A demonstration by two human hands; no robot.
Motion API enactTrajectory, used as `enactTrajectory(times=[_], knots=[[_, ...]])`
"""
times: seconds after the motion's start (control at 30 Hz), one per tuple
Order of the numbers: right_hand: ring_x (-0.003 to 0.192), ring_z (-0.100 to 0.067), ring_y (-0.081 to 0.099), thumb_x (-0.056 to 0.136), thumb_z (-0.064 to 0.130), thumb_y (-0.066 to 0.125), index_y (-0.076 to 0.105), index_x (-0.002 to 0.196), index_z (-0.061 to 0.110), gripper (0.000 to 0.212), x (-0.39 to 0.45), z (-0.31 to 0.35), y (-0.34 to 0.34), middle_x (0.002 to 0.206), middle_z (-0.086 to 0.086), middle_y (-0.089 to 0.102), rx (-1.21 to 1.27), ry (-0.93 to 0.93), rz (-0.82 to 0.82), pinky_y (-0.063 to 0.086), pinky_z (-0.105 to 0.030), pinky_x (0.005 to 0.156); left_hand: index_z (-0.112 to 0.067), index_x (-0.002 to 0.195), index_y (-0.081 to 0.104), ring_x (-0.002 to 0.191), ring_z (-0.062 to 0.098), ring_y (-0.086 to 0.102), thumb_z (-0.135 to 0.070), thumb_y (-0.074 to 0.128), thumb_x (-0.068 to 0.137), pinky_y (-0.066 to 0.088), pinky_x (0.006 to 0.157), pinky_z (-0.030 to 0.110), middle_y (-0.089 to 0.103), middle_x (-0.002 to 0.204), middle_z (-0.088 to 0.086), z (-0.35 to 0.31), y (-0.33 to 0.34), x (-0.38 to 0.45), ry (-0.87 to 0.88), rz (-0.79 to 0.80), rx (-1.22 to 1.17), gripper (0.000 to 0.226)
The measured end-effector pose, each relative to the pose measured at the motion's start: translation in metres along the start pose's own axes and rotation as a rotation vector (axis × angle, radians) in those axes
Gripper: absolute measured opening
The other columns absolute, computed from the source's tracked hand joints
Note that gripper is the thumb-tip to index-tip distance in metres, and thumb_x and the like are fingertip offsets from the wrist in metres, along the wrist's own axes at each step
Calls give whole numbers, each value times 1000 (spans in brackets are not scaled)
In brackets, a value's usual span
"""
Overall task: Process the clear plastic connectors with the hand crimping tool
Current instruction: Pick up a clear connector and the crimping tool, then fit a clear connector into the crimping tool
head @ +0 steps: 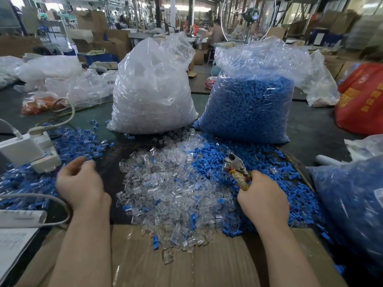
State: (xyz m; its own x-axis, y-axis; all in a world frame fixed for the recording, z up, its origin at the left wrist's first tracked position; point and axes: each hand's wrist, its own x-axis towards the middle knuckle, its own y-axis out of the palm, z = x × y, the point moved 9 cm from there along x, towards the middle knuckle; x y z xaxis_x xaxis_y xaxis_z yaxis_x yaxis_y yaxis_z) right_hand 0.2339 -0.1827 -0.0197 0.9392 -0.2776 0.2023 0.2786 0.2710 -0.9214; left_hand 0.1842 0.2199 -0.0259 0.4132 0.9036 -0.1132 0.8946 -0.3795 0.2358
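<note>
A large factory hall stretches back under a high roof with steel columns point(158, 11) and daylight coming in at the far right. Stacked cardboard boxes point(116, 41) and blue crates point(323, 37) line the aisles. A big pedestal fan point(249, 17) stands behind the dark worktable point(310, 129). A person sits at a distant bench point(216, 32). The left of the hall holds more benches heaped with clear plastic bags point(49, 68).

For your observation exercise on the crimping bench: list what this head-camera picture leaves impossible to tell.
- Left hand: motion-blurred; what its curled fingers pinch, if anything, is unclear.
- Crimping tool: handles buried in the right hand; whether a connector sits in the head is too small to tell.
- Paper sheet: cut off by the left edge, writing unreadable.
</note>
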Motion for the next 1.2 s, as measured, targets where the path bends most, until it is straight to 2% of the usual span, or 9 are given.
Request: enactTrajectory(times=[0.07, 0.13, 0.27, 0.37, 0.53, 0.67, 0.83, 1.1, 1.2], knots=[[58, -10, 36, 86, 26, 56, 43, 82, 24, 13, 0, 0, 1, 76, 8, 41, -34, 1, 13, 30, -32, 56, -20, 107, 67, 87, 8, 60, -11, 64, 92, 50, 74, 25, 64, 99, -5, -1, 23, -11, 51, 225, 211, 18], [58, -13, 36, 86, 26, 55, 45, 87, 23, 11, -1, -1, 3, 82, 6, 41, -65, 9, 35, 31, -33, 59, -24, 105, 68, 80, 7, 60, -20, 66, 91, 51, 70, 27, 67, 94, -7, 3, 51, -34, 129, 509, 503, 14], [66, -18, 45, 86, 28, 55, 46, 90, 22, 11, -4, 3, 8, 88, 3, 47, -136, -35, 86, 32, -33, 59, -33, 121, 65, 112, 22, 61, -50, 70, 85, 44, 105, 48, 63, 125, -2, 28, 78, -66, 223, 824, 1095, 40], [61, -17, 42, 87, 26, 54, 44, 88, 22, 11, -3, 5, 10, 84, 4, 46, -143, -51, 86, 29, -34, 58, -34, 125, 64, 117, 26, 56, -51, 71, 84, 45, 103, 44, 51, 136, 4, 30, 87, -76, 394, 854, 1300, 45], [68, -19, 45, 89, 28, 56, 45, 91, 21, 13, -2, 5, 13, 87, 3, 45, -163, -47, 93, 34, -34, 64, -34, 98, 72, 72, 1, 52, -36, 74, 85, 46, 69, 25, 60, 116, -6, 19, 91, -82, 494, 816, 1219, 13], [69, -19, 47, 88, 28, 57, 48, 91, 21, 12, -3, 5, 14, 87, 2, 48, -153, -47, 97, 35, -34, 64, -23, 113, 71, 97, 19, 64, -38, 70, 88, 54, 85, 34, 68, 114, 1, 24, 91, -79, 521, 775, 1323, 30], [68, -19, 46, 88, 30, 57, 47, 91, 21, 14, -2, 4, 13, 85, 2, 48, -173, -50, 104, 35, -34, 63, -28, 101, 69, 73, 2, 56, -37, 79, 80, 47, 72, 28, 67, 101, -6, 21, 91, -78, 496, 767, 1193, 25], [58, -12, 36, 89, 31, 59, 45, 86, 21, 17, -3, 4, 13, 74, 6, 37, -164, -28, 91, 32, -33, 60, -31, 86, 65, 77, 5, 62, -16, 73, 82, 50, 65, 25, 66, 83, -13, 11, 96, -90, 464, 792, 808, 18], [62, -17, 39, 89, 31, 58, 46, 87, 22, 15, -1, 5, 5, 72, 6, 38, -84, -11, 16, 34, -33, 62, -30, 84, 69, 68, 1, 65, -13, 78, 79, 46, 55, 12, 70, 80, -12, 12, 99, -95, 360, 845, 664, 20]])
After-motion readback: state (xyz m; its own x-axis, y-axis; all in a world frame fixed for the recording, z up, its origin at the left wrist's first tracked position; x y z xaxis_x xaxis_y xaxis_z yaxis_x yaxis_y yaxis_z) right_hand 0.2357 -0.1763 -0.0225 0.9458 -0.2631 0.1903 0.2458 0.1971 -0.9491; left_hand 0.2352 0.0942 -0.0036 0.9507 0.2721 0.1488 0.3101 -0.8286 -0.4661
